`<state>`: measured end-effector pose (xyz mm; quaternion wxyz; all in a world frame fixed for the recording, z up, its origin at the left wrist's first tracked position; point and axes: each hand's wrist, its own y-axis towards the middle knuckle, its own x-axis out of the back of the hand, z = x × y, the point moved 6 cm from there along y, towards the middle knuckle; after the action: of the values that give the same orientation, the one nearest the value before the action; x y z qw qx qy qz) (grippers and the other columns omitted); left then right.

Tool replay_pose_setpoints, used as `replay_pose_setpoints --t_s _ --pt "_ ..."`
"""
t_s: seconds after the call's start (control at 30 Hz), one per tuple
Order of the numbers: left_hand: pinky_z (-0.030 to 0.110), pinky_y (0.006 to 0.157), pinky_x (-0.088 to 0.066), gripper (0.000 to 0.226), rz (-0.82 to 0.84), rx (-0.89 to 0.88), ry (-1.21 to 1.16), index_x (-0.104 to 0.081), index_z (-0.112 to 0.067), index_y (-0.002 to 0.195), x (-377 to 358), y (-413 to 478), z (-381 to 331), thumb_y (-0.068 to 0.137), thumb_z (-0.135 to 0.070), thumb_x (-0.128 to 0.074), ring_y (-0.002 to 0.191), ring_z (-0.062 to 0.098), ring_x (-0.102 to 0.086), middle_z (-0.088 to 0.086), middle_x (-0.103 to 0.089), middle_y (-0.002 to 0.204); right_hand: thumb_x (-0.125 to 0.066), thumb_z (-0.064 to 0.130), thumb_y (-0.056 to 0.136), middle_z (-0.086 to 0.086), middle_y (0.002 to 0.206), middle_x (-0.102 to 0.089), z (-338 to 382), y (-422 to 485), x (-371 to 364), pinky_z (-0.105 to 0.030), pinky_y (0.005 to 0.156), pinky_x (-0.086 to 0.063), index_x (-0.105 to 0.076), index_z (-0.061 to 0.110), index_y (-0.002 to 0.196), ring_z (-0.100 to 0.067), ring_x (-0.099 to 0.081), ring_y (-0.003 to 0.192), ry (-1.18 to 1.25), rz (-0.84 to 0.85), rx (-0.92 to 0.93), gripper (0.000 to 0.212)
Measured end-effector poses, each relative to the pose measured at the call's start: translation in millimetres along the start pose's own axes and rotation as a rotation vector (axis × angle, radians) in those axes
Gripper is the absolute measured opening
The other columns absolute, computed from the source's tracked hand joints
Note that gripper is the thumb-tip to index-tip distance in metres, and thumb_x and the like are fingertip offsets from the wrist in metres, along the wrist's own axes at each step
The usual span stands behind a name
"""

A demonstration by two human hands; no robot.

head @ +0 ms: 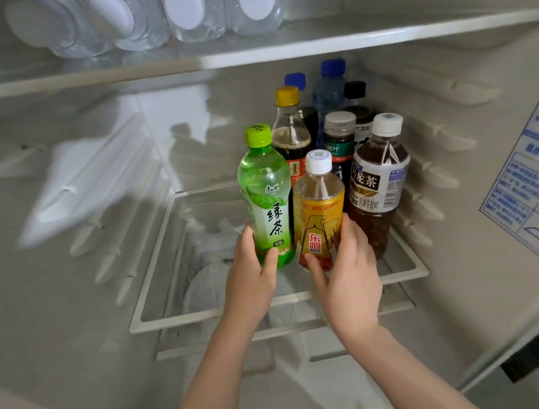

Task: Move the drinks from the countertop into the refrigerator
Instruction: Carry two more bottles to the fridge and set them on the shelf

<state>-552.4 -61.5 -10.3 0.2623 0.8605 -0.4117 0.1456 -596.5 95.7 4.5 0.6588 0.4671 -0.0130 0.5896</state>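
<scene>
Gripping 2 bottles (265, 198) near 6 others (378, 178)

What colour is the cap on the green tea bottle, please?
The green tea bottle's cap is lime green; head view.

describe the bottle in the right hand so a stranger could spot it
Inside the open fridge, look at the lower shelf, where bottles cluster at the right. At the cluster's front the right hand grips the orange bottle, between the green bottle in the left hand and a brown tea bottle. It is shorter than both, with a yellow-orange label and a white cap.
</scene>
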Motion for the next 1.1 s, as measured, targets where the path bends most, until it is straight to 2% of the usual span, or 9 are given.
replay_pose_setpoints --t_s 0.13,0.27,0.4,0.5,0.6,0.7,0.83,1.0,1.1 --pt "0.027 0.091 -0.044 0.043 0.016 -0.025 0.012 -0.041 -0.020 0.135 -0.7 -2.4 -0.8 0.094 -0.022 -0.054 0.114 0.017 -0.054 -0.002 -0.055 0.126 -0.079 0.020 0.074 -0.021 0.127 -0.052 -6.7 -3.2 2.1 -0.043 0.071 -0.056 -0.042 -0.002 0.137 -0.039 -0.059 0.105 0.028 0.009 0.008 0.076" --pt "0.026 0.112 -0.025 0.062 -0.121 -0.012 0.034 -0.025 -0.014 0.149 9.4 -21.3 -5.5 0.094 -0.028 -0.050 0.139 0.017 -0.029 0.004 -0.033 0.151 -0.071 0.012 0.081 -0.016 0.134 -0.046 -13.0 -30.1 18.4 -0.027 0.098 -0.045 -0.047 -0.001 0.133 -0.025 -0.049 0.123 0.174 0.002 0.127 0.058" --pt "0.025 0.110 -0.029 0.042 -0.336 -0.300 -0.002 -0.046 -0.006 0.129 21.3 -87.7 -13.0 0.089 -0.019 -0.047 0.126 0.018 -0.041 0.006 -0.046 0.131 -0.054 0.019 0.085 -0.011 0.127 -0.048 -38.3 -77.0 47.8 -0.021 0.103 -0.033 -0.061 0.005 0.110 -0.017 -0.045 0.122 0.188 0.028 0.103 0.029" --pt "0.023 0.101 -0.037 0.030 -0.092 -0.396 -0.033 -0.051 -0.011 0.117 -4.5 -157.8 9.0 0.088 -0.018 -0.047 0.112 0.010 -0.047 0.003 -0.054 0.116 -0.053 0.017 0.085 -0.003 0.120 -0.052 -73.9 -135.9 66.6 -0.020 0.093 -0.037 -0.065 0.010 0.100 -0.011 -0.048 0.114 0.109 0.182 -0.012 0.021" --pt "0.013 0.092 -0.038 0.024 0.295 -0.280 -0.038 -0.059 -0.017 0.109 -43.0 -225.3 43.6 0.089 -0.020 -0.045 0.099 0.005 -0.050 -0.001 -0.060 0.105 -0.057 0.008 0.083 0.006 0.103 -0.062 -122.6 -219.5 78.7 -0.022 0.076 -0.045 -0.065 0.016 0.098 -0.008 -0.060 0.093 -0.032 0.504 -0.204 0.019" --pt "0.000 0.088 -0.028 0.023 0.796 -0.054 0.057 -0.058 -0.020 0.115 -89.5 -293.7 89.5 0.096 -0.024 -0.045 0.103 0.002 -0.049 -0.011 -0.053 0.109 -0.053 0.021 0.091 0.016 0.102 -0.062 -174.3 -331.4 99.2 -0.019 0.076 -0.046 -0.062 0.028 0.107 -0.002 -0.060 0.088 -0.207 0.881 -0.590 0.020" --pt "0.019 0.088 -0.039 0.031 1.386 0.280 0.220 -0.050 -0.025 0.127 -131.6 -378.6 160.2 0.099 -0.036 -0.043 0.109 0.007 -0.052 -0.010 -0.053 0.121 -0.049 0.028 0.091 0.012 0.107 -0.063 -207.8 -466.6 151.8 -0.021 0.082 -0.043 -0.060 0.027 0.114 -0.007 -0.058 0.094 -0.334 1.067 -1.074 0.025" --pt "0.029 0.069 -0.034 0.021 1.488 0.427 0.496 -0.050 -0.016 0.090 -124.0 -411.3 225.3 0.100 -0.028 -0.036 0.083 0.020 -0.053 0.004 -0.050 0.088 -0.046 0.034 0.092 0.003 0.121 -0.061 -195.6 -573.1 200.2 -0.023 0.086 -0.043 -0.057 0.026 0.115 -0.015 -0.056 0.110 -0.355 1.142 -1.386 0.027" --pt "0.031 0.075 -0.043 0.028 1.402 0.514 0.636 -0.062 -0.001 0.095 -111.7 -418.5 250.3 0.098 -0.018 -0.040 0.103 0.033 -0.061 0.014 -0.062 0.090 -0.046 0.037 0.093 0.002 0.120 -0.063 -181.3 -603.8 214.6 -0.022 0.087 -0.044 -0.058 0.025 0.116 -0.016 -0.058 0.109 -0.295 1.043 -1.476 0.028"
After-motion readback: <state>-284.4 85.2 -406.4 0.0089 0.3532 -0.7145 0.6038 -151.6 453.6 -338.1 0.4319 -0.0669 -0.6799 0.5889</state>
